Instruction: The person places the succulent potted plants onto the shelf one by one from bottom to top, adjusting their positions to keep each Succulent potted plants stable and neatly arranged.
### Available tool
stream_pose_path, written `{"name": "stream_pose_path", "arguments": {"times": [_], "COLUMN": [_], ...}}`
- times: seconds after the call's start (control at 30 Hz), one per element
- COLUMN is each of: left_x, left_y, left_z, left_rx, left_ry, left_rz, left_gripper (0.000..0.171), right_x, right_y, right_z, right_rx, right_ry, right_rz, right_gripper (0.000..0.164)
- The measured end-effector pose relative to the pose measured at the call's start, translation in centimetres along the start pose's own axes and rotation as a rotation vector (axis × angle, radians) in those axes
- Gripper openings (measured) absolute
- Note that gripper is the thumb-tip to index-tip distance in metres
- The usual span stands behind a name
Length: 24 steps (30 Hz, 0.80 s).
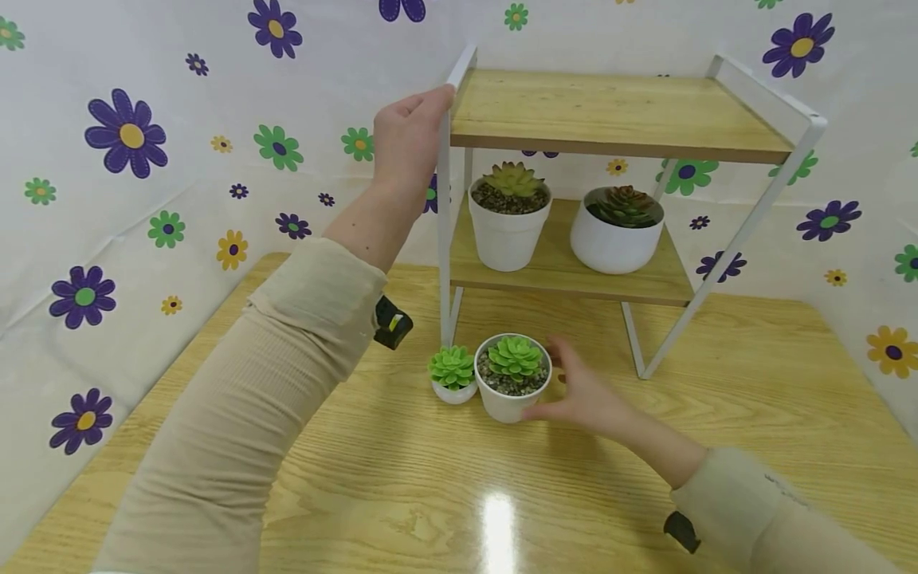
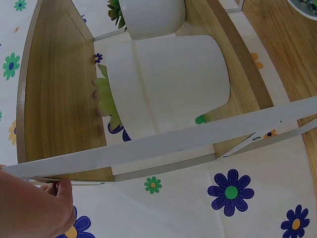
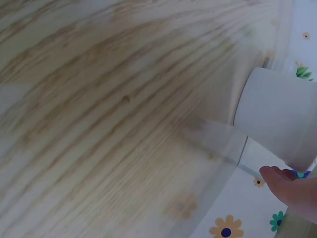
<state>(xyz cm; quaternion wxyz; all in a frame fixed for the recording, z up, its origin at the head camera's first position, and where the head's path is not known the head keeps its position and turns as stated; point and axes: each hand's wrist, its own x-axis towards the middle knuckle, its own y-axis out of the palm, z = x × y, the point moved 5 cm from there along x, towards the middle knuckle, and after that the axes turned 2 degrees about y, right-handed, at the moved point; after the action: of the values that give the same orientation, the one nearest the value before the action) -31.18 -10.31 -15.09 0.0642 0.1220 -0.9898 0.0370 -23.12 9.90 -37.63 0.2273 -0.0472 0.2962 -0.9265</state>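
Your left hand [image 1: 410, 139] and right hand [image 1: 588, 399] were well apart, each at its own thing. You had the left one clamped on the upper left edge of the rack [image 1: 631, 105], pinching its pale frame [image 2: 148, 145]. Your right hand curved about the right side of the larger pot [image 1: 504, 406], thumb low on the near side and fingers by the far rim; whether they gripped it could not be told.

That pot stood upright on the wood-grained surface [image 1: 387, 470], in front of the rack and just beside a smaller white pot [image 1: 454, 394] at its left. It was plain white, round and slightly tapered towards the base. Your pot held a bright green succulent [image 1: 515, 355], a rosette of plump, pointed leaves, set in mixed grey and brown pebbles [image 1: 523, 386]. A similar green rosette filled the smaller one.

Above, on the lower shelf [image 1: 552, 275], you had a banded white pot [image 1: 505, 239] and a rounded white bowl [image 1: 617, 245], both planted with succulents.
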Motion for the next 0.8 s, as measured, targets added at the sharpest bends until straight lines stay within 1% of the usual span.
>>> {"name": "stream_pose_path", "arguments": {"times": [0.23,0.37,0.47,0.6,0.8], "left_x": [0.0,0.0,-0.1,0.0,0.0], "left_y": [0.0,0.0,0.0,0.0,0.0], "left_z": [0.0,-0.1,-0.1,-0.1,0.1], "left_rx": [-0.003,0.000,-0.006,-0.012,-0.003], "left_ry": [0.006,0.012,0.011,0.005,-0.003], "left_rz": [0.004,0.008,0.010,0.014,0.014], "left_gripper": [0.036,0.036,0.036,0.036,0.037], "right_x": [0.5,0.8,1.0,1.2,1.3], "right_y": [1.0,1.4,1.6,1.6,1.6], "right_z": [-0.1,-0.3,-0.5,-0.5,-0.4], "right_rx": [0.067,0.107,0.099,0.051,0.049], "right_ry": [0.031,0.035,0.039,0.069,0.083], "right_rz": [-0.010,-0.019,-0.040,-0.076,-0.106], "right_gripper": [0.105,0.108,0.107,0.104,0.100]}}
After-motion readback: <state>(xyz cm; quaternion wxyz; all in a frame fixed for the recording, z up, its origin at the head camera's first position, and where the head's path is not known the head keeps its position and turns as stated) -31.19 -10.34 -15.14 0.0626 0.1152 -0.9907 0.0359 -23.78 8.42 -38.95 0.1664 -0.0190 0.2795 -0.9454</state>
